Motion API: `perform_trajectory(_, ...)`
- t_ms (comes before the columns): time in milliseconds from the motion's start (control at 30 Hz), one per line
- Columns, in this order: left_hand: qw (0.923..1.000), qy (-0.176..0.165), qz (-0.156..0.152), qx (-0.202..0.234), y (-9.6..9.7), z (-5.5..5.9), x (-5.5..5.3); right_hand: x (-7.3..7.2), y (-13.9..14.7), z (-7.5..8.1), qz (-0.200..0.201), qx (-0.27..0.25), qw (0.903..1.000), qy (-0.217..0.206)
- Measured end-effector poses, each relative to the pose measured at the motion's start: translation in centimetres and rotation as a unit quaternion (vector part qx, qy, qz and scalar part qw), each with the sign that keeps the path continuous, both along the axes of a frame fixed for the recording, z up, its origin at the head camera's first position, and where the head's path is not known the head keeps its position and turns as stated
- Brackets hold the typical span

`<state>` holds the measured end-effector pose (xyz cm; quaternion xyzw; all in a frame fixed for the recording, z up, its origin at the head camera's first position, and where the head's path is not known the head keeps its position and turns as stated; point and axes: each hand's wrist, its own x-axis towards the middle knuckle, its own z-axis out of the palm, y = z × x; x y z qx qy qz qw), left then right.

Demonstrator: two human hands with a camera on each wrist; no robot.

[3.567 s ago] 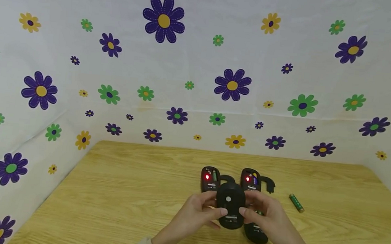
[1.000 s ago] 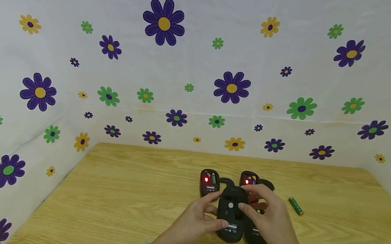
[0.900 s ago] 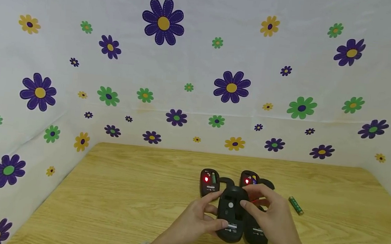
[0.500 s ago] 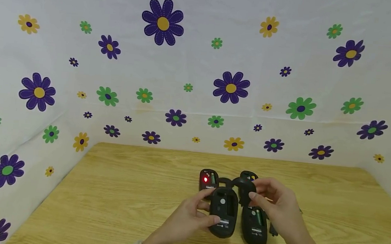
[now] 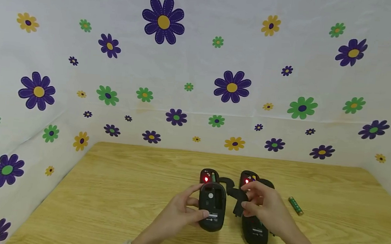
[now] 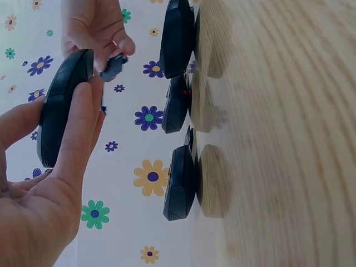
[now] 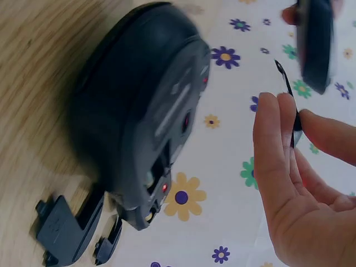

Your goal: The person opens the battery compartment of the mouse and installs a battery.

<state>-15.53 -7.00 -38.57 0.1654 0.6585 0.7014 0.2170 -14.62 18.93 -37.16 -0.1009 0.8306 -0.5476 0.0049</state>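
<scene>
A black computer mouse is held tilted in my left hand, thumb on its underside and fingers along its side. Its underside faces the head camera, showing a bare, dark battery slot. My right hand pinches the mouse's curved black battery cover between thumb and fingers, just right of the mouse and apart from it. From the left wrist view, the mouse is clear of the wooden table, with the cover beyond it. Below the right hand lies another upturned mouse, its slot partly hidden.
Two more upturned mice, one at the back left and one at the back right, glow red. Loose covers lie beside them, one large in the right wrist view. A green battery lies to the right. Flowered cloth walls the table.
The right hand has lifted the battery cover off the held mouse and now holds it alongside. My left hand has shifted left with the mouse, whose slot has come into view.
</scene>
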Motion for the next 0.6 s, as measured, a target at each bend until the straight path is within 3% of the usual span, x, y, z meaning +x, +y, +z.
perform_trajectory(233, 0.9999, -0.011, 0.005, -0.002, -0.7, 0.0, 0.1, -0.9, -0.3, -0.9, 0.040, 0.050, 0.9975, 0.027)
perform_trajectory(600, 0.9997, -0.012, 0.018, -0.014, -1.8, -0.4, 0.1, -1.5, -1.4, -1.8, 0.050, 0.127, 0.9895, 0.047)
